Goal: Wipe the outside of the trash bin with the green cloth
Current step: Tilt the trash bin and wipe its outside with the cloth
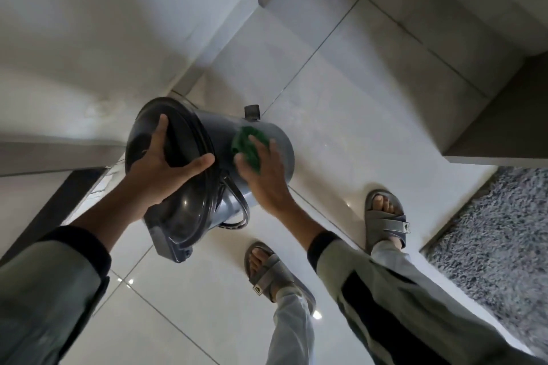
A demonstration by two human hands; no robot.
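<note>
Fingers of the left hand spread wide over the dark lid, thumb hooked at the lid's rim, bracing the trash bin rather than closing round anything. That bin is off the floor and tipped on its side, long axis running from the lid at lower left up and away to the base at right, foot pedal poking out on top. Moving right, the grey wall lies bare between the two hands. Then the right hand, palm flat and fingers stretched, presses the green cloth against the wall's near side, cloth bunched under the fingertips and peeking out beyond them. So the unwiped wall looks to lie ahead of those fingers, toward the base, and leftward toward the lid; I reckon a stroke along the axis suits, the right hand being the one on it. Farther right, two sandalled feet and a grey rug.
</note>
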